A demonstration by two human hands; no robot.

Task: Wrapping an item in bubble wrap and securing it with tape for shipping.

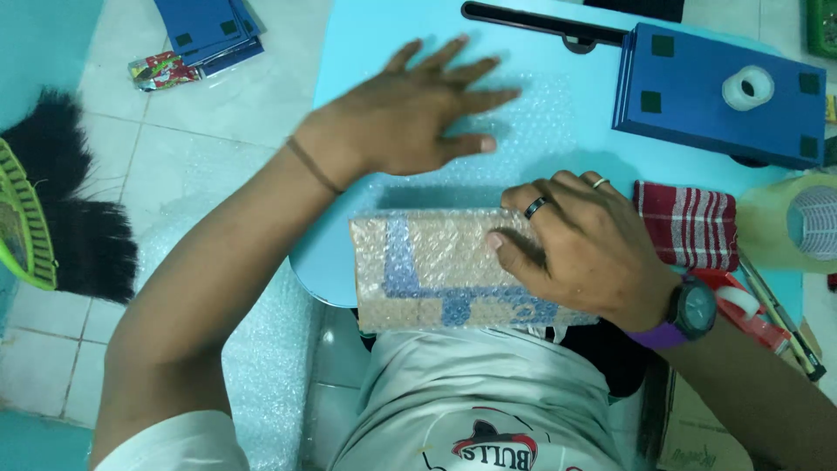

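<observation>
Clearly, your right hand (580, 249) pressed down on the bubble-wrapped package (436, 270), fingers bent over its top edge and upper right part, more a flat hold than a closed grip. The package lay at the near edge of the light blue surface (349, 61), partly overhanging toward your body; its long axis ran left to right across your view, broad face up. Your left hand (418, 113) was spread open, palm down, on the loose sheet of bubble wrap (540, 131) just beyond the package, holding nothing. A blue box (697, 113) with a roll of tape (748, 87) on it sat at the far right, and a red checked cloth (689, 222) lay just beside your right hand.
</observation>
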